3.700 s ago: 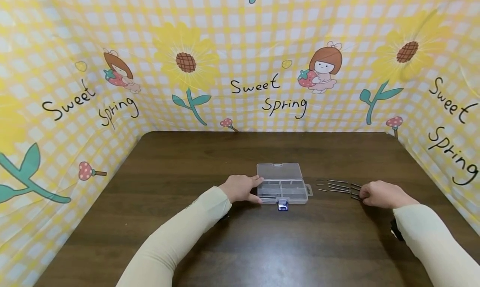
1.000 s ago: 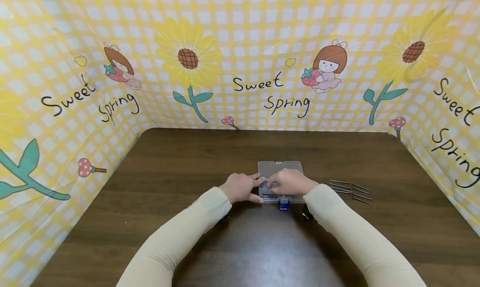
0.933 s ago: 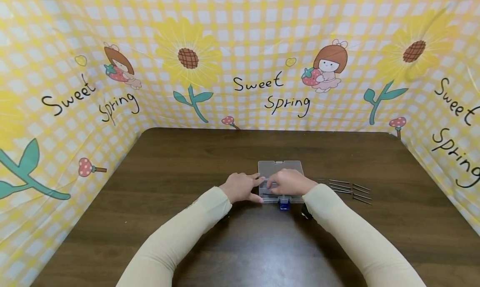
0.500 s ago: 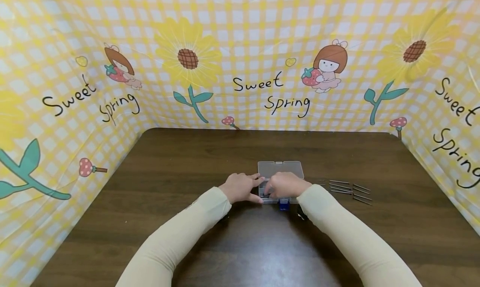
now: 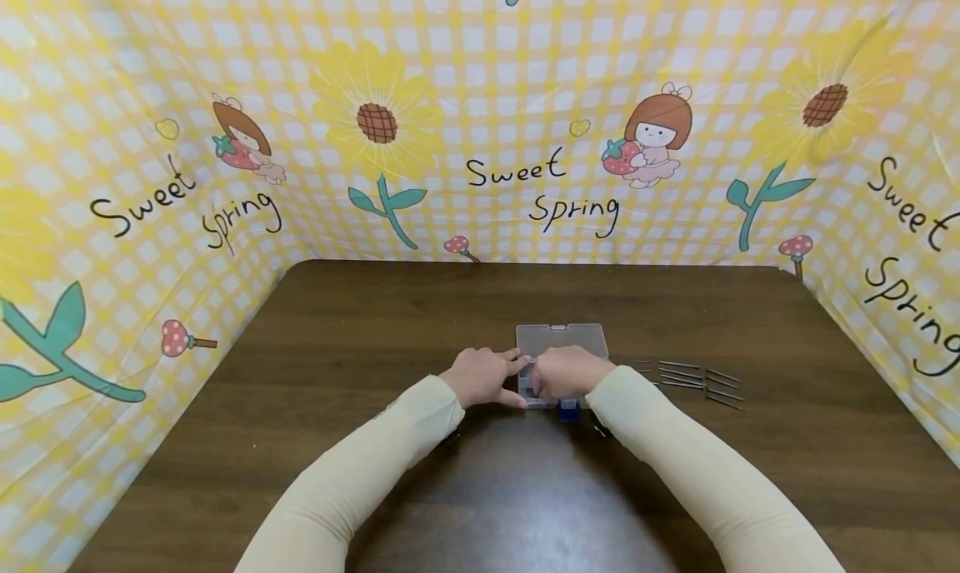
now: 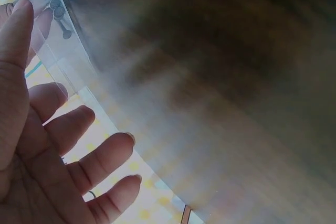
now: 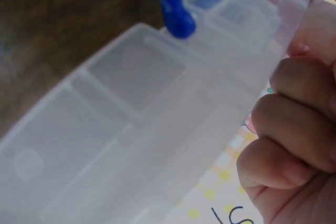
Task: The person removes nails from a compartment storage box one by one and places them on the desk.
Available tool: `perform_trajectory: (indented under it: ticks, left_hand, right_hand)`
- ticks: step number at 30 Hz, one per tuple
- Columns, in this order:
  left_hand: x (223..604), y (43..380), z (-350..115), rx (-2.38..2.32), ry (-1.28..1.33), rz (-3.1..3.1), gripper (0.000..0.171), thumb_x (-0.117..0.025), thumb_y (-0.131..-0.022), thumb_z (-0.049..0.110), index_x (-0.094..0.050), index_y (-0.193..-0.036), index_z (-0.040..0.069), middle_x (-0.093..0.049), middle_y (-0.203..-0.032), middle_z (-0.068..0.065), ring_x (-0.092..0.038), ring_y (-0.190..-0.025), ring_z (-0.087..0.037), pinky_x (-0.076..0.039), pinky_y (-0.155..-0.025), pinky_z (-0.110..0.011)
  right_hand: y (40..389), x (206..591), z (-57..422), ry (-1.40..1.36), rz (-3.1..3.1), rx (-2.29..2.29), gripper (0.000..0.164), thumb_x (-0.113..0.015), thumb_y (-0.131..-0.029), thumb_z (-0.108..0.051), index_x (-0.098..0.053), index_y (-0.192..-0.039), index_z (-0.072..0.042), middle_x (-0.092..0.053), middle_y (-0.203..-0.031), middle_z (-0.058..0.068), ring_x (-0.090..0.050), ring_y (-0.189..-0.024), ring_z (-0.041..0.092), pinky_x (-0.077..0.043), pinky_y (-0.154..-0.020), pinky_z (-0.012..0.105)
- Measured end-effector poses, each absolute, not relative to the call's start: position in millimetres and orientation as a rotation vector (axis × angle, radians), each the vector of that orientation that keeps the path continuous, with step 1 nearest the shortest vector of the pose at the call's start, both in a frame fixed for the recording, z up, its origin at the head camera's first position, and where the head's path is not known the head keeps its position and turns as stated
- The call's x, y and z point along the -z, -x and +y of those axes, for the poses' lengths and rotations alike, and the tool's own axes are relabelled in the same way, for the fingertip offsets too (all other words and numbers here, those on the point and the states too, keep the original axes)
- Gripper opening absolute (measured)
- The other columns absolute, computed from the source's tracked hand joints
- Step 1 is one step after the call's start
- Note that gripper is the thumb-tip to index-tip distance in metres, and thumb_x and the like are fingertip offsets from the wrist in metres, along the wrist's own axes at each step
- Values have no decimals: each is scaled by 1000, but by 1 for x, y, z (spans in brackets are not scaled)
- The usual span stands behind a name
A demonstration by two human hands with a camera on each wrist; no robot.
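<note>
A clear plastic compartment box [image 5: 540,405] lies on the table, its lid [image 5: 558,338] folded back. My left hand [image 5: 480,376] rests at its left end, thumb by the front corner and index finger near the hinge. The other fingers of the left hand [image 6: 79,156] are spread and relaxed. My right hand [image 5: 568,371] reaches into the left compartments. In the right wrist view the right hand [image 7: 296,124] has curled fingers, but the fingertips are hidden, so whether they pinch a nail is unclear. Nails [image 6: 66,33] show through the box wall.
Right of the box lie several loose metal nails [image 5: 678,364] of different lengths in rows, with more nails [image 5: 724,400] farther right. A blue latch [image 5: 568,413] hangs from the box front. A patterned cloth [image 5: 480,123] surrounds the brown table [image 5: 450,490].
My right hand has come left from the loose nails into the box. Over the last second it has shifted slightly left and down there, its fingers curling more. The left hand stays put.
</note>
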State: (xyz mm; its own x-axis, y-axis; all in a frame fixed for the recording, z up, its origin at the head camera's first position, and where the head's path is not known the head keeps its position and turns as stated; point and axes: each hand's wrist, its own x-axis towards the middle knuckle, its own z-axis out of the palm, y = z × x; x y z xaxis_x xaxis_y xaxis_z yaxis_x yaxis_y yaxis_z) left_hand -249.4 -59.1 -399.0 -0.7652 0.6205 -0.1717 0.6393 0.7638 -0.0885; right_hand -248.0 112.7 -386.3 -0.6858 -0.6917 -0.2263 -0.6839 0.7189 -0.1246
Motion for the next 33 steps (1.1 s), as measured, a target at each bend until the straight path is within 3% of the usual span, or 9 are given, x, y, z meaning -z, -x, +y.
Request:
perform_trajectory:
  ticks: [7, 11, 23, 33]
  left_hand:
    - [398, 249, -59, 287, -990, 2835, 78, -55, -80, 68, -41, -147, 28, -44, -146, 5, -36, -51, -13, -22, -42, -25]
    - [397, 249, -59, 279, -989, 2831, 78, -55, -81, 67, -41, -147, 28, -44, -146, 5, -33, -49, -12, -21, -41, -25]
    - [397, 247, -58, 207, -973, 2799, 79, -57, -81, 65, -40, -147, 26, -42, -147, 3, -24, -45, -11, -19, -40, -25]
    - [397, 249, -58, 167, -955, 2800, 77, -59, -82, 64, -42, -147, 26, -43, -147, 3, -45, -53, -14, -25, -41, -26]
  right_hand:
    - [251, 385, 110, 1125, 2643, -4, 17, -65, -82, -4, -72, -73, -16, -64, -74, -8, -56, -66, 8, -51, -65, 32]
    - [251, 385, 111, 1118, 2633, 4, 20, -63, -83, -3, -69, -69, -17, -59, -68, -10, -49, -61, 7, -48, -61, 30]
    - [247, 379, 113, 1131, 2635, 9, 20, -62, -84, -3, -68, -69, -15, -59, -68, -7, -50, -60, 9, -48, -60, 31]
    - [249, 367, 120, 1041, 2567, 132, 26, -63, -86, -5, -58, -62, -15, -42, -58, -9, -36, -54, 8, -33, -53, 26]
